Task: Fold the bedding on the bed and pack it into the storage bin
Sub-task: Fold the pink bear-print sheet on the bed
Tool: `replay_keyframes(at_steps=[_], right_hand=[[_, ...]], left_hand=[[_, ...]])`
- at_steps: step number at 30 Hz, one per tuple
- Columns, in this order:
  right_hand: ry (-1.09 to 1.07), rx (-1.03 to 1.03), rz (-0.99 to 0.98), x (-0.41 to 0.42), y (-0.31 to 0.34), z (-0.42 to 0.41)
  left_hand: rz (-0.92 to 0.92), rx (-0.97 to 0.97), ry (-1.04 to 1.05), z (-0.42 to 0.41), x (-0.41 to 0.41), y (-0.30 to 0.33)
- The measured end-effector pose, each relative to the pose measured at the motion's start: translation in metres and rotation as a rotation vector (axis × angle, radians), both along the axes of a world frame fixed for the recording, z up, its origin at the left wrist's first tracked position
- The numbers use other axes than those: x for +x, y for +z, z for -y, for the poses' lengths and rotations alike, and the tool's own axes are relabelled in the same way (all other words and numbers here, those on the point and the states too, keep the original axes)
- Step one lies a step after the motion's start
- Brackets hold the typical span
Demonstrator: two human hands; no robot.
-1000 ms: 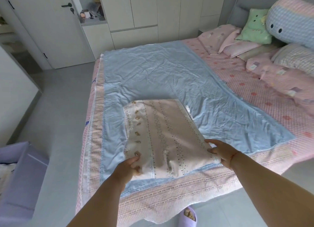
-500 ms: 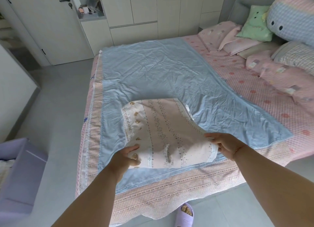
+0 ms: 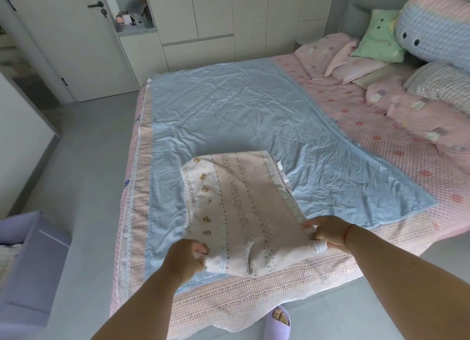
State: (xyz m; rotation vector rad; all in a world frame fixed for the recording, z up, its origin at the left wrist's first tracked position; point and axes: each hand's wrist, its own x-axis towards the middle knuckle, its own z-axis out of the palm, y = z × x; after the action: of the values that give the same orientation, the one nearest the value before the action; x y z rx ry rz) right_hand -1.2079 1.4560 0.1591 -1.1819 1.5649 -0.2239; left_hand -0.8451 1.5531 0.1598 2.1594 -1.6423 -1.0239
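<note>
Folded cream bear-print cotton bedding [image 3: 244, 212] lay on the wrinkled blue sheet [image 3: 229, 115]; left hand [image 3: 187, 257] and right hand [image 3: 328, 234] both gripped its near corners.

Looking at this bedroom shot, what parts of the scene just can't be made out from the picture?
- Storage bin, head view: cut off by the left edge; its contents barely show.
- Left hand fingers: tucked under the folded patterned bedding, so hidden.
- Right hand: fingertips buried in the cloth's corner.
- Items on the shelf nook: too small and blurred to identify.
- Underside of the blue sheet: covered by the sheet itself.
</note>
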Motion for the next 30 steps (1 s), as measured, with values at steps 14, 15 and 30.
replay_keyframes(at_steps=[14,15,30], right_hand=[[-0.273,0.069,0.286,0.009,0.036,0.018],[-0.305,0.038,0.33,0.011,0.041,0.027],[0.211,-0.35,-0.289,0.023,0.035,0.192]], left_hand=[[-0.018,-0.081,-0.062,0.023,0.021,0.035],[-0.024,-0.105,-0.049,0.035,0.022,0.041],[0.128,-0.264,-0.01,0.21,0.051,0.043]])
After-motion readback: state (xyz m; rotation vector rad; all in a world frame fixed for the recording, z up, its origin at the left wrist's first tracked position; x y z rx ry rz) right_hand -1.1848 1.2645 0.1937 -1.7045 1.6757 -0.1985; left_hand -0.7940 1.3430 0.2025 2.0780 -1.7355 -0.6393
